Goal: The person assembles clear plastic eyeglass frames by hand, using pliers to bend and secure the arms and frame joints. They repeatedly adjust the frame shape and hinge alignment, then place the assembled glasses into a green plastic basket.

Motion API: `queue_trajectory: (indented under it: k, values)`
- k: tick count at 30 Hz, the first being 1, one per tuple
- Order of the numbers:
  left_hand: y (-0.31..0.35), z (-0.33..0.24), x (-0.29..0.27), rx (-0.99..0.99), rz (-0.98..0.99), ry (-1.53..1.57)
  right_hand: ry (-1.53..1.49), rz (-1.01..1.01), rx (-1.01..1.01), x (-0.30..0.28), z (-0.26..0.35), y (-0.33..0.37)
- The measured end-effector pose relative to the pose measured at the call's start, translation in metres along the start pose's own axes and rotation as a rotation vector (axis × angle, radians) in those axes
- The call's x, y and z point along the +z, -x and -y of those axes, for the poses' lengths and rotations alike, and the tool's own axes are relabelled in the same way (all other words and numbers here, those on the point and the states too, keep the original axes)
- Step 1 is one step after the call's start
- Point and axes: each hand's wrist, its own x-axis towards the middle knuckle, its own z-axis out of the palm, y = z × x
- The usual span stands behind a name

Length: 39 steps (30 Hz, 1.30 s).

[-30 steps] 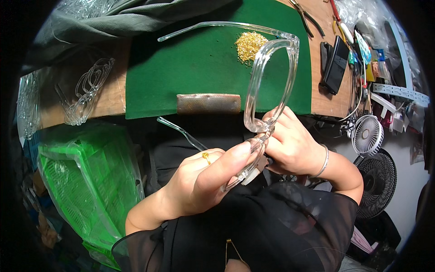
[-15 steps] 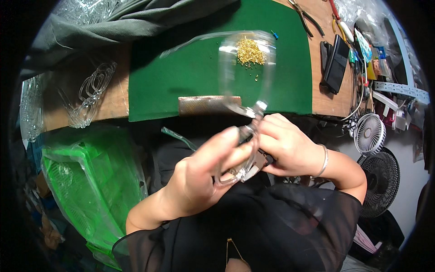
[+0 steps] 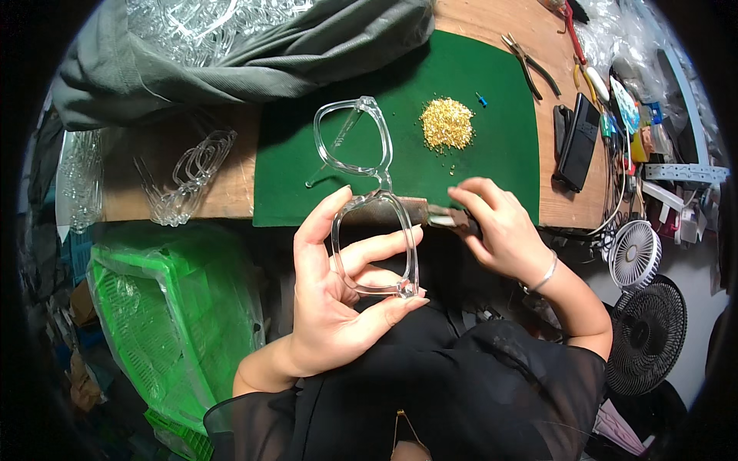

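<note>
My left hand (image 3: 327, 307) is closed around the lower rim of a clear plastic eyeglasses frame (image 3: 383, 183), holding it upright on its side. A clear temple arm extends behind the upper rim. My right hand (image 3: 503, 230) grips a pair of pliers (image 3: 443, 216) with metal jaws and dark handles; its fingers partly cover the handles. The jaws point left, close to the end of a textured metal-faced block (image 3: 415, 207) at the mat's front edge. Beyond both hands, a heap of tiny gold-coloured metal pieces (image 3: 447, 125) lies on the green mat (image 3: 492, 169).
Several clear frame parts (image 3: 188, 184) lie at the left, near a grey cloth (image 3: 254, 84) with more behind it. Loose pliers (image 3: 529, 67), a small blue pin (image 3: 481, 100) and a smartphone (image 3: 578, 144) lie right. A green crate (image 3: 181, 323) and a white fan (image 3: 635, 255) flank me.
The eyeglasses frame has swung left, away from the gold heap, and is now held still by my left hand alone. My right hand has drawn apart to the right with the pliers.
</note>
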Motion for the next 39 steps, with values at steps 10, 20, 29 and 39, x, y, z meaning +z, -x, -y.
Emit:
queue_trajectory:
  k: [10,20,29,39]
  values:
    - [-0.007,-0.010,0.002,0.013,-0.246,0.134,0.144,0.019,0.081,0.028,-0.013,0.003]
    - [-0.004,0.003,0.001,0.124,-0.224,-0.027,0.077,-0.109,0.124,0.015,-0.029,0.009]
    - [-0.009,0.012,0.006,0.115,-0.160,-0.095,-0.173,-0.215,0.244,0.043,-0.048,-0.016]
    - [-0.016,0.025,0.007,0.176,-0.010,-0.205,-0.182,-0.199,0.235,0.041,-0.045,-0.024]
